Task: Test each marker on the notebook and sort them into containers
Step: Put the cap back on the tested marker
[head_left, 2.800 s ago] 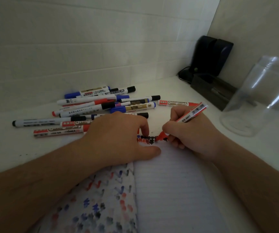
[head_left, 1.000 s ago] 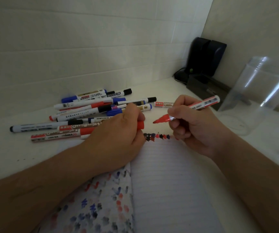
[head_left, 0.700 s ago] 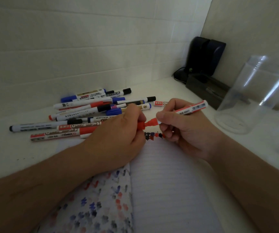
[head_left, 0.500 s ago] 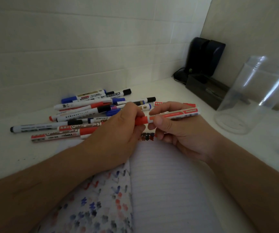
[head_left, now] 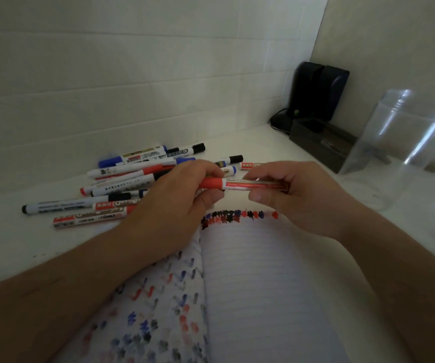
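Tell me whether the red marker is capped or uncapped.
Capped. The red cap sits flush on the marker, no tip showing, held between the left hand and right hand.

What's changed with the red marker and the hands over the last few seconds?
The right hand lifted the red marker off the notebook after scribbling, then turned it level. The left hand came off the page and pushed the red cap on; both now hold the capped marker above the test marks. The marker pile and clear container stayed put.
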The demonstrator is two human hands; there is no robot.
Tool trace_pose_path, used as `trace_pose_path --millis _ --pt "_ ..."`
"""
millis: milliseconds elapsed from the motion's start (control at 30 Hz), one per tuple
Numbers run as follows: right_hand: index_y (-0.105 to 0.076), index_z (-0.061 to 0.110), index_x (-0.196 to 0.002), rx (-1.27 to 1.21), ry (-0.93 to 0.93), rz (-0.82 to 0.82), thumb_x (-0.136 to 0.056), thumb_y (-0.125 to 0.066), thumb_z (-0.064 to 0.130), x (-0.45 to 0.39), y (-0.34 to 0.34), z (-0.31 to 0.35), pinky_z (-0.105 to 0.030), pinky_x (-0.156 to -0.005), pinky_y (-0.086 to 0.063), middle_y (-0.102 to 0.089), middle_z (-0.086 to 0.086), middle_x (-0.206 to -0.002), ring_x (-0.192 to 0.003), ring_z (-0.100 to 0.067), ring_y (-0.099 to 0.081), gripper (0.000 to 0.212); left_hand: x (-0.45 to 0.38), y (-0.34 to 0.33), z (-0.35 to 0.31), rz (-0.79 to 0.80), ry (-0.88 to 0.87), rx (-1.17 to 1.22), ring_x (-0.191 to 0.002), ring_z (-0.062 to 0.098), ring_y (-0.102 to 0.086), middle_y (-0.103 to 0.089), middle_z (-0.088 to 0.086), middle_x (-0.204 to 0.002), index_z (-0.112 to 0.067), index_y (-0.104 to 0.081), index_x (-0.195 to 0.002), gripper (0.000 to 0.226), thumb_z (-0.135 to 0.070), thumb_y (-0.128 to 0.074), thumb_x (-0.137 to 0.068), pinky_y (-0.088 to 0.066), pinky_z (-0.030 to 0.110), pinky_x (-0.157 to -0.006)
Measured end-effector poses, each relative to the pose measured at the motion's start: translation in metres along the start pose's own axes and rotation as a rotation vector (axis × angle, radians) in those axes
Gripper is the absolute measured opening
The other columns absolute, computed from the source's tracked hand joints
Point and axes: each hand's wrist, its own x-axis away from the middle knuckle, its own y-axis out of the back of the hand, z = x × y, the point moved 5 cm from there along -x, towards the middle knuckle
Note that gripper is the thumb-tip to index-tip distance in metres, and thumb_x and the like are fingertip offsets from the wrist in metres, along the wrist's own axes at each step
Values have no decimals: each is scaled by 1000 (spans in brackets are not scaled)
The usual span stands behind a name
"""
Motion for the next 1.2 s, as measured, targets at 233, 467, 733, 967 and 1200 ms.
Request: trace_pose_path --millis 233,467,733,967,1200 --pt "-72 30 -124 244 221 -67 -101 -60 35 -3 -17 13 -12 -75 -38 -58 26 -89 -84 7 -56 27 -1 -5 3 104 68 -21 -78 -10 -54 -57 -15 -78 -38 -46 -98 6 -37 -51 -101 -39 11 -58" --pt "-77 26 -117 151 288 -224 -94 -68 30 -1 -12 23 -15 -69 -44 -62 25 -80 -73 6 -59 25 -1 1 1 14 44 -49 -78 -5 -54 -56 -13 -74 -36 -49 -90 12 -46 -44 -94 -34 14 -54" --pt "-77 31 -109 -93 111 -91 -95 -72 14 -4 -23 12 -15 -64 -47 -72 11 -84 -70 -6 -64 23 -1 -3 -2 62 58 -82 -67 2 -54 -57 -11 -74 -33 -51 -90 11 -40 -48 -98 -34 20 -56" --pt "-77 34 -91 -145 -89 7 -89 -80 20 0 -21 2 -21 -72 -52 -74 16 -81 -72 -1 -67 14 5 -8 -6 119 -75 -275 -76 1 -50 -54 -20 -82 -37 -59 -101 20 -51 -45 -99 -46 30 -70" --pt "-74 13 -97 -345 -170 -126 -88 -76 4 36 46 31 -31 -63 -56 -78 -7 -80 -62 -16 -67 13 -24 24 -63 44 -159 -279 -73 3 -53 -59 -13 -74 -42 -65 -99 15 -51 -54 -97 -41 32 -66"
